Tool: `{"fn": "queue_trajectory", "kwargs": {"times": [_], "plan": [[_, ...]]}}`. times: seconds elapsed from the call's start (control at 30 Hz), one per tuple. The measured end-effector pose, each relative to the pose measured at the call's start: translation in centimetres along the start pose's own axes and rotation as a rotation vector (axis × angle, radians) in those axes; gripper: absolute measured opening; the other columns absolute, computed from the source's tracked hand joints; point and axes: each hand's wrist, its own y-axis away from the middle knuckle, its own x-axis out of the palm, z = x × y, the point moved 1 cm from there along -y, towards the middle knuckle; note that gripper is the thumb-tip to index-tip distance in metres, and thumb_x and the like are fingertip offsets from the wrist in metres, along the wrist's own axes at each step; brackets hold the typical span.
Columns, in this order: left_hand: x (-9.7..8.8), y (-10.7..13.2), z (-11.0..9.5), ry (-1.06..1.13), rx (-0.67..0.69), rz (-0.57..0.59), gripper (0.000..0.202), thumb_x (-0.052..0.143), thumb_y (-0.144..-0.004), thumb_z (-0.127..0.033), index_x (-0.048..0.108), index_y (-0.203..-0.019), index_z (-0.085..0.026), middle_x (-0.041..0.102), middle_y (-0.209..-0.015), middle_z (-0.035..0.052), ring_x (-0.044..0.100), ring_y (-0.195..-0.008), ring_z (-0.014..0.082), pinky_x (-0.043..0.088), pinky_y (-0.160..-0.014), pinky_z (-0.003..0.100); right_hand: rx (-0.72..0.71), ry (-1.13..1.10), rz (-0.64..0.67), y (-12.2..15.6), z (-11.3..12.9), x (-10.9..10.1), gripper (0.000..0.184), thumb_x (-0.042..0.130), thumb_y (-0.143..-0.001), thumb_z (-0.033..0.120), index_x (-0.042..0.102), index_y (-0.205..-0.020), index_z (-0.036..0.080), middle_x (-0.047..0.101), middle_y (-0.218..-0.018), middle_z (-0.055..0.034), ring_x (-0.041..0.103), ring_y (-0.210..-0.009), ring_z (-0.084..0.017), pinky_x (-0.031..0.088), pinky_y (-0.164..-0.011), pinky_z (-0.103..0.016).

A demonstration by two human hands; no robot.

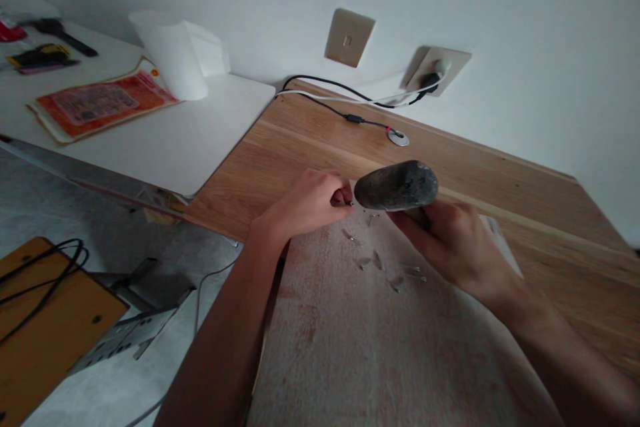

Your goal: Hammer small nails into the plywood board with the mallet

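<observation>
My right hand [453, 243] is wrapped round the near end of a dark, rounded stone [397, 185], holding it just above a pale wooden board [350, 340]. My left hand [315, 203] is closed in a pinch right at the stone's left tip, on something too small to make out, perhaps a nail. Several small nails [380, 263] stick out of or lie on the board between my hands.
The board lies on a wooden desk [310, 140] against a white wall with two wall plates [349, 37]. Black and white cables [350, 103] run across the desk's back. A white table [165, 140] at the left holds a white cone-shaped object [173, 53], an orange booklet [100, 103] and tools.
</observation>
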Motion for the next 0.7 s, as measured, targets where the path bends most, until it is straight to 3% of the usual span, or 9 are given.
{"fn": "queue_trajectory", "kwargs": {"times": [0.17,0.7], "plan": [[0.0,0.1,0.1,0.034,-0.024,0.011,0.006,0.073,-0.086,-0.011,0.077,-0.086,-0.016,0.075,-0.087,0.0037,0.067,-0.078,0.0162,0.046,-0.07,0.028,-0.01,0.027,0.081,0.2,-1.1,1.1,0.033,0.054,-0.097,0.044,0.047,-0.069,0.027,0.057,-0.057,-0.0014,0.051,-0.046,-0.017,0.028,-0.051,-0.031],[0.2,0.0,0.3,0.024,-0.023,-0.006,0.002,0.075,-0.087,-0.014,0.075,-0.085,-0.015,0.075,-0.086,0.0039,0.067,-0.078,0.0163,0.047,-0.07,0.029,-0.032,-0.006,0.019,0.5,-1.3,1.0,0.04,0.056,-0.098,0.04,0.036,-0.065,0.028,0.046,-0.052,0.0024,0.042,-0.043,-0.015,0.025,-0.05,-0.032]]}}
